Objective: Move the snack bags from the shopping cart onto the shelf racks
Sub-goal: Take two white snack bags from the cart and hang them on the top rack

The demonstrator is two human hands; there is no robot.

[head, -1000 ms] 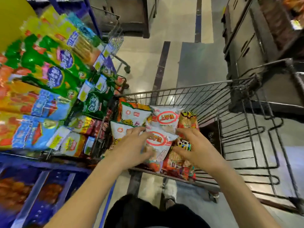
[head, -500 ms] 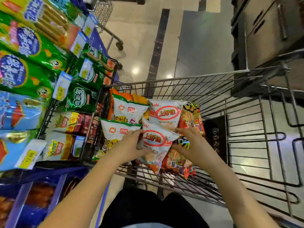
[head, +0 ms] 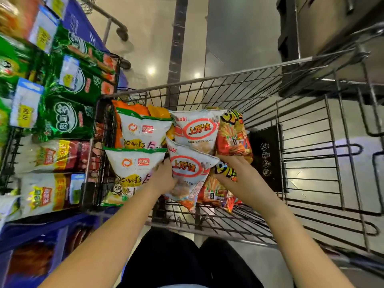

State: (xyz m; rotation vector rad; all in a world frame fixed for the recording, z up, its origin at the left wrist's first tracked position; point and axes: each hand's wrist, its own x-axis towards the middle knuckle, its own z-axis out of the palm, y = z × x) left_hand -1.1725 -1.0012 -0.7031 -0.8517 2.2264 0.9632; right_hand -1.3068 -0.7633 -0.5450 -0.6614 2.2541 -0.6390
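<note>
A wire shopping cart holds several snack bags at its near left end. My left hand grips the left edge of the nearer white shrimp-flakes bag. My right hand reaches under that bag's right corner and rests on an orange fries bag; its fingertips are hidden. A second white shrimp-flakes bag and another orange fries bag lie behind. Two white-and-green bags stand at the left. The shelf rack stands against the cart's left side.
The rack carries green bags, white-and-red bags and price tags. A blue base runs under the rack. A second cart's wheel is on the floor ahead. A dark cabinet stands at the right.
The view has tilted down and closed in on the cart. Both hands have closed in on the nearer white shrimp-flakes bag, and its top has risen slightly.
</note>
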